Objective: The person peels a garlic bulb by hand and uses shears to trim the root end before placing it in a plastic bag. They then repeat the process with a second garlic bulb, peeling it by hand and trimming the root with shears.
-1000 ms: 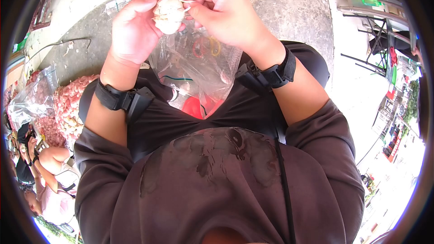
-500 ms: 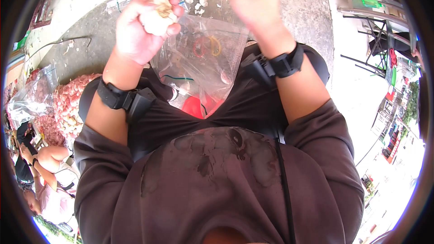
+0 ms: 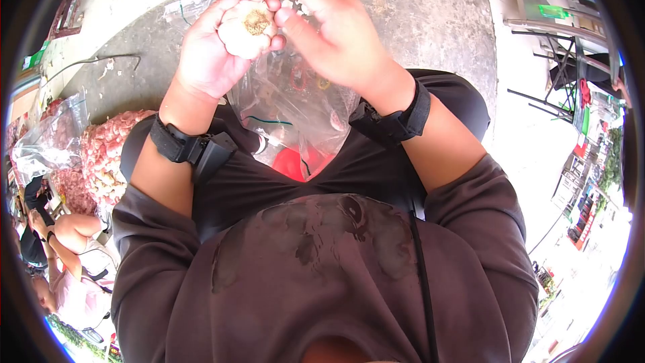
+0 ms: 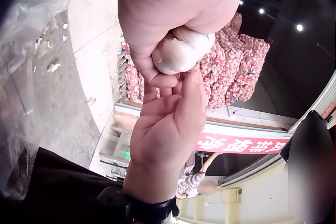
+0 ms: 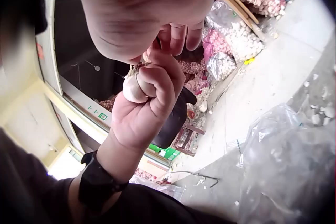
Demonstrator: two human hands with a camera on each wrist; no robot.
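In the head view my left hand [image 3: 211,60] holds a whitish garlic bulb [image 3: 243,30], its brown root end turned up and its fingers curled round the sides. My right hand [image 3: 339,37] is at the bulb's right side, thumb and forefinger stretched toward it with a gap between their tips. The left wrist view has the smooth pale garlic bulb [image 4: 181,53] under the left hand [image 4: 176,3], with the right thumb tip at its lower edge. In the right wrist view, the right hand [image 5: 147,14] overlaps the bulb's root end, partly hiding it.
A clear plastic bag [image 3: 295,94] lies between the knees, with a red thing [image 3: 289,161] below it. Heaped garlic [image 3: 111,154] stands on the left, near a seated person [image 3: 77,282]. White scraps [image 5: 320,108] litter the concrete floor. Metal racks [image 3: 564,74] stand at right.
The right hand swung away from the bulb to the upper right, then came back beside it. The left hand turned the bulb so its root end now faces up.
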